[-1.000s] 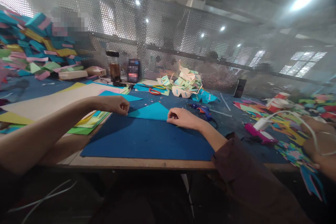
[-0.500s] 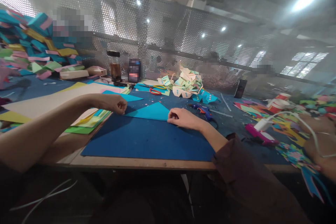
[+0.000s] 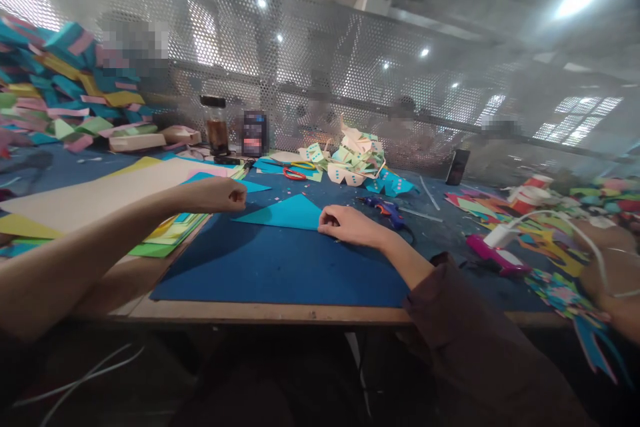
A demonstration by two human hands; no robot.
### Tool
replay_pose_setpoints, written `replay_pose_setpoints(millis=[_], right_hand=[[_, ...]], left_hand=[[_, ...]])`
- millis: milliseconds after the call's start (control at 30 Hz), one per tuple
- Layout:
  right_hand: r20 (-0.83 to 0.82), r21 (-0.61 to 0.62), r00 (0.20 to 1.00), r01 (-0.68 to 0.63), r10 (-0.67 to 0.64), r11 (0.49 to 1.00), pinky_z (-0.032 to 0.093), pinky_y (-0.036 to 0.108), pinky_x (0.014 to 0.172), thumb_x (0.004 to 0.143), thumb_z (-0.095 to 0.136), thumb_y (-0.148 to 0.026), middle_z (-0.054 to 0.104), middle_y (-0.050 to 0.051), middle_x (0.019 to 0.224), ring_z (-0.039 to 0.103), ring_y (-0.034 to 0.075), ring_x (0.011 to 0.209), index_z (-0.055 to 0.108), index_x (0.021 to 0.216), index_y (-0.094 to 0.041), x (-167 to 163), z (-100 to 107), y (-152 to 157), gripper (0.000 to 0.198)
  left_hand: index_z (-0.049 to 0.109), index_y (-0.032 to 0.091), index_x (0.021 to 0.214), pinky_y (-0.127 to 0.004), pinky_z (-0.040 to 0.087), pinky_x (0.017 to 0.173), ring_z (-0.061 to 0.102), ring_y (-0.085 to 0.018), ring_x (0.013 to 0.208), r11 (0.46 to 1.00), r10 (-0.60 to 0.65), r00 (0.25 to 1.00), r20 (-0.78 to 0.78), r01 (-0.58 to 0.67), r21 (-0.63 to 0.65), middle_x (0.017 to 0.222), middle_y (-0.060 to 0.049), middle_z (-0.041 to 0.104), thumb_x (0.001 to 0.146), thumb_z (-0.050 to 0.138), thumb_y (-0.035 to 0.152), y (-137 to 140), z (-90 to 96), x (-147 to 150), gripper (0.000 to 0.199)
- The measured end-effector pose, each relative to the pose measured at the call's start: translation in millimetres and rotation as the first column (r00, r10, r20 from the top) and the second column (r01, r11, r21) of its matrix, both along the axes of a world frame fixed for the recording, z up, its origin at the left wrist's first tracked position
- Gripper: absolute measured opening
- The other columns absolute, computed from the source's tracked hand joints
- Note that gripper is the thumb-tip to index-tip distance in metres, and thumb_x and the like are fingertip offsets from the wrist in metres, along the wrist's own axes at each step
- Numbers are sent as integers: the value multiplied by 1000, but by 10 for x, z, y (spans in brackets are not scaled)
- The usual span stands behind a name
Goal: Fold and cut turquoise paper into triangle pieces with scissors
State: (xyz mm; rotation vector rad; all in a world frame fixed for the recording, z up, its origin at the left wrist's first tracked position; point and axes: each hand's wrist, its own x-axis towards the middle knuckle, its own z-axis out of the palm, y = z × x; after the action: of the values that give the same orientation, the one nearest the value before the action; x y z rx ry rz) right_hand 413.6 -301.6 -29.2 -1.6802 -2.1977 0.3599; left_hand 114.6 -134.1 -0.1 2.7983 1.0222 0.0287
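Note:
A folded bright blue paper triangle [image 3: 285, 212] lies on the dark blue table mat [image 3: 285, 267], its peak pointing away from me. My right hand [image 3: 345, 223] is closed at the triangle's right corner, thumb and fingers pinched on the paper. Just above and behind the left corner hovers my left hand [image 3: 220, 195], its fingers curled into a loose fist. Nothing shows in that fist, and it is apart from the triangle. Behind it lies another blue paper sheet [image 3: 257, 186].
Stacked coloured paper [image 3: 167, 235] lies under my left forearm. Beyond are red-handled scissors [image 3: 294, 173], a blue glue gun [image 3: 393, 213], cut-paper pieces [image 3: 357, 157] and a lidded jar [image 3: 217, 127]. A pink power strip [image 3: 495, 257] is on the right, near another person's arm [image 3: 613, 260].
My left hand has lifted slightly up and away from the triangle's left corner. My right hand stays at the right corner, and the triangle lies nearly as before.

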Motion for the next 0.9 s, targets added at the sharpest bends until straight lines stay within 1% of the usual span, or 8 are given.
replay_pose_setpoints(millis=[100, 167, 233, 267, 400, 533, 767, 900], right_hand=[[6, -5, 1000, 9, -9, 1000, 39, 28, 67, 90, 63, -26, 68, 5, 87, 59, 16, 75, 66, 88, -18, -8, 9, -6, 9], [9, -10, 1000, 15, -15, 1000, 39, 28, 67, 91, 62, -25, 69, 5, 88, 59, 16, 75, 66, 88, -18, -17, 22, -15, 9], [10, -15, 1000, 22, -21, 1000, 39, 28, 67, 91, 61, -24, 69, 5, 88, 59, 16, 75, 66, 88, -18, -26, 35, -25, 8], [11, -17, 1000, 23, -23, 1000, 39, 28, 67, 91, 61, -24, 69, 5, 88, 59, 16, 75, 66, 88, -18, -29, 40, -29, 8], [17, -13, 1000, 24, -24, 1000, 39, 28, 68, 92, 62, -23, 69, 6, 90, 59, 16, 77, 66, 88, -17, -34, 42, -31, 8], [4, -21, 1000, 29, -29, 999, 39, 27, 69, 92, 62, -21, 68, 5, 90, 58, 15, 77, 65, 86, -17, -33, 38, -25, 8], [-9, -24, 999, 38, -38, 999, 38, 27, 70, 94, 60, -21, 67, 4, 90, 57, 15, 77, 64, 86, -17, -32, 55, -31, 9], [-19, -20, 999, 43, -43, 999, 38, 28, 72, 94, 59, -21, 66, 5, 91, 56, 16, 79, 63, 86, -17, -22, 65, -23, 10]], left_hand=[[62, 20, 74, -26, 35, 61, 56, -17, 68, 998, -61, 988, 141, 58, 25, 70, -1, 62, 81, 53, 41, -134, -13, 79, 24], [64, 19, 77, -26, 38, 65, 59, -17, 73, 989, -131, 970, 204, 142, -38, 74, -2, 65, 83, 53, 43, -238, -29, 136, 26], [66, 19, 81, -26, 41, 67, 61, -17, 75, 972, -194, 956, 221, 217, -86, 79, -2, 68, 84, 54, 43, -317, -60, 187, 27], [66, 19, 81, -26, 42, 67, 61, -17, 75, 968, -209, 952, 222, 233, -91, 80, -2, 69, 84, 55, 44, -339, -81, 207, 27], [68, 20, 85, -26, 44, 67, 63, -18, 76, 964, -224, 943, 247, 251, -84, 83, -3, 71, 83, 60, 47, -335, -187, 251, 28], [69, 20, 87, -27, 45, 69, 63, -18, 79, 969, -221, 932, 289, 243, -44, 87, -4, 70, 85, 61, 43, -331, -272, 272, 25], [69, 19, 87, -27, 46, 74, 63, -17, 81, 956, -285, 903, 321, 294, 21, 90, -4, 69, 88, 57, 40, -440, -269, 301, 24], [69, 20, 89, -26, 46, 75, 63, -17, 81, 947, -317, 888, 332, 314, 65, 90, -4, 68, 90, 55, 39, -439, -299, 304, 24]])
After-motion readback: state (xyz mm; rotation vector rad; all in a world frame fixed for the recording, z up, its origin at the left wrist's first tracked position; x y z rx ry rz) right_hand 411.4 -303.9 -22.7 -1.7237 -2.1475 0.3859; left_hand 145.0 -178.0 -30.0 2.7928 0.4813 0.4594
